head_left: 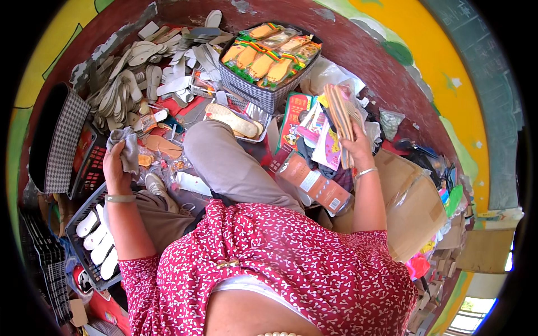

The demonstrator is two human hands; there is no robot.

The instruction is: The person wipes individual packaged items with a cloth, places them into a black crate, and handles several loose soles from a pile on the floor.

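My left hand is closed round a crumpled grey cloth, out to the left beside my bent leg. On the other side, my right hand grips a stack of tan insoles, held upright with the edges showing. Behind and below that stack lie a white and pink printed packet and a brown package with a barcode. Nearest the cloth are a loose orange-brown insole and a large heap of grey-white soles.
A checked basket of bagged yellow insoles stands ahead against the wall. A dark crate of white insoles sits at my left. A cardboard box is at my right. A white basket lies beyond my knee.
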